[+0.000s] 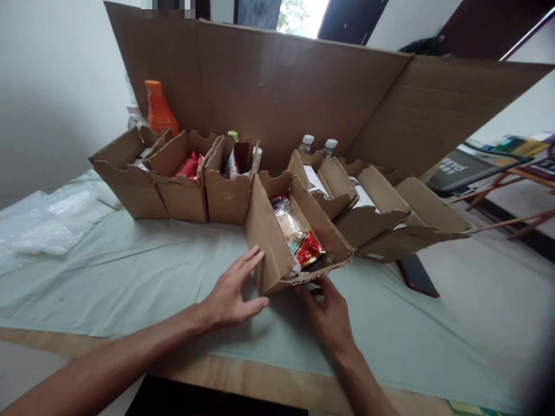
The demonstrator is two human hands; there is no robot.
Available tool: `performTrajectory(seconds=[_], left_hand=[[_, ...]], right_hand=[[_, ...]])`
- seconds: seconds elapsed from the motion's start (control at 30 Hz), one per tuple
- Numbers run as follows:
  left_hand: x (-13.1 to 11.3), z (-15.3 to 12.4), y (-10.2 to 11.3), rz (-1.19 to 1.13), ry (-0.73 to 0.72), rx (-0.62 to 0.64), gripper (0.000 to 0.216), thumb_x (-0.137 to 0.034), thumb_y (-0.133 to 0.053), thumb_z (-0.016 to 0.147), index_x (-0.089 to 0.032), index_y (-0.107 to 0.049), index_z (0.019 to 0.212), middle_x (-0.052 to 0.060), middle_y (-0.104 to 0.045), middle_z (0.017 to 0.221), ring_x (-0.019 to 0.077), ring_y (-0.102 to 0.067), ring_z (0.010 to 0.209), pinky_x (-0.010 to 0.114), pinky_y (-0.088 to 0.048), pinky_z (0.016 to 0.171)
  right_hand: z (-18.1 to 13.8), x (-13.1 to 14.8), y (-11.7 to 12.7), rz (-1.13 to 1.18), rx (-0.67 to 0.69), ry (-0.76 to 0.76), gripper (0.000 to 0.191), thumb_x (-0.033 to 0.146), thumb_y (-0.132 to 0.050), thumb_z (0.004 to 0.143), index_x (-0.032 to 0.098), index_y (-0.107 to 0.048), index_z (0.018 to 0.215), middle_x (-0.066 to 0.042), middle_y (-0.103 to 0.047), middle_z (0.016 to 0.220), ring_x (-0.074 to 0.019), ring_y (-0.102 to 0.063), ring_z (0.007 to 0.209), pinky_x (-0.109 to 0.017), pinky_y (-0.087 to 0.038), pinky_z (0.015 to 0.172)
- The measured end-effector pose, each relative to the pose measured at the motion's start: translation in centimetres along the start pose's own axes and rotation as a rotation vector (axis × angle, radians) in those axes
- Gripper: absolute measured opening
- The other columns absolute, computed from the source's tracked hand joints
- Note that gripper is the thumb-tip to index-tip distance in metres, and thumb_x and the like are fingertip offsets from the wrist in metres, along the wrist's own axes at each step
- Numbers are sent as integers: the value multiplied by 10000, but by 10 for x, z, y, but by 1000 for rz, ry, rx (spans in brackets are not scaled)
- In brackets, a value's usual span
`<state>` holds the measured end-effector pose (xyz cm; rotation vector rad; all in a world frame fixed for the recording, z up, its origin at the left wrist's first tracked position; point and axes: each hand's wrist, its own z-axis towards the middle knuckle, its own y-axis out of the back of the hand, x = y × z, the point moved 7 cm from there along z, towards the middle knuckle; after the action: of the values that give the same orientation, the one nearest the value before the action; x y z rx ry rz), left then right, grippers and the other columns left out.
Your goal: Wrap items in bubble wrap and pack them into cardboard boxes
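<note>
From where I stand, daylight comes through the glowing white opening (303, 17) at the back — its middle is burnt out. Before it, the tall brown cardboard panel (295, 86) stays rather dim. A soft shadow lies on the pale green cloth (143, 277) beneath the person's bare left hand (232, 294). Right-hand edges stretch and blur — the lower corner there sinks into darkness.

Beneath my left grip (229, 292) and right grip (327, 315) spreads a tabletop (243, 370) with a bare wooden near edge and a pale green cloth (130, 283). Well off to the left of my grip I have a plain pale wall (56, 98), while far ahead daylight glares through an opening (303, 17) beside a dark panel (351, 20). Right of my grip lie pale floor (481, 271) and thin wooden bars (488, 189) of some furniture.
</note>
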<state>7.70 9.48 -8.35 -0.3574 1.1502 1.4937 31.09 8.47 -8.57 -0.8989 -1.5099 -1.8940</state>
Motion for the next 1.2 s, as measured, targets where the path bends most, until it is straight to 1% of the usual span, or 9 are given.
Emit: performTrajectory(seconds=[0.17, 0.37, 0.47, 0.53, 0.6, 0.7, 0.83, 1.03, 1.2], left_hand=[[-6, -14, -11, 59, -36, -36, 880, -231, -706, 874, -344, -269, 1629, 121, -384, 1664, 318, -414, 1519, 540, -428, 1207], [29, 23, 13, 92, 87, -83, 668, -267, -656, 881, -248, -465, 1521, 144, -554, 1525, 279, -597, 1340, 442, -521, 1095], [54, 40, 34, 177, 289, -182, 398, -296, -627, 861, -190, -666, 1243, 109, -728, 1138, 218, -705, 939, 358, -581, 835], [58, 44, 41, 205, 353, -215, 206, -340, -594, 886, -177, -707, 940, 49, -696, 807, 183, -646, 706, 313, -536, 681], [54, 45, 37, 190, 359, -177, 257, -379, -569, 911, -190, -662, 763, 11, -630, 654, 162, -597, 615, 280, -486, 605], [45, 50, 20, 141, 329, -92, 209, -371, -588, 893, -195, -699, 916, 39, -733, 854, 178, -673, 776, 251, -488, 610], [58, 75, 2, 123, 320, -31, 450, -304, -618, 847, -175, -623, 1277, 109, -744, 1174, 219, -702, 992, 273, -532, 669], [97, 111, -23, 186, 305, 56, 550, -240, -613, 815, -159, -586, 1358, 143, -722, 1226, 262, -688, 1054, 398, -561, 872], [79, 99, -44, 238, 179, 194, 592, -224, -669, 760, -143, -623, 1345, 188, -661, 1366, 373, -574, 1303, 587, -410, 1137]], right_hand=[[-10, 2, 3, -31, -47, 69, 399, 570, -620, 857, 204, -682, 1004, -74, -753, 897, -219, -662, 712, -339, -548, 668], [23, 2, -18, -48, -21, 146, 324, 472, -582, 905, 188, -661, 1038, -78, -759, 913, -218, -700, 735, -351, -567, 693], [34, 0, -31, -43, -46, 209, 362, 413, -568, 910, 178, -647, 1174, -94, -766, 990, -233, -727, 821, -387, -590, 778], [32, -4, -36, -47, -57, 240, 349, 387, -566, 913, 179, -651, 1179, -109, -761, 1032, -245, -731, 878, -402, -596, 805], [27, -6, -39, -55, -51, 278, 292, 359, -557, 924, 194, -674, 1133, -114, -755, 1070, -252, -728, 944, -413, -594, 853], [20, -6, -41, -76, -29, 338, 218, 316, -553, 933, 224, -706, 1059, -104, -752, 1112, -261, -708, 1052, -435, -565, 959], [18, -5, -43, -116, -21, 380, 193, 279, -559, 940, 229, -725, 1024, -108, -752, 1130, -276, -694, 1077, -464, -555, 971], [17, -2, -43, -150, -12, 391, 201, 259, -562, 954, 217, -734, 1048, -116, -747, 1168, -268, -686, 1082, -459, -556, 975], [17, -2, -41, -152, 0, 374, 206, 264, -560, 955, 232, -743, 1046, -107, -751, 1172, -261, -691, 1088, -454, -558, 987]])
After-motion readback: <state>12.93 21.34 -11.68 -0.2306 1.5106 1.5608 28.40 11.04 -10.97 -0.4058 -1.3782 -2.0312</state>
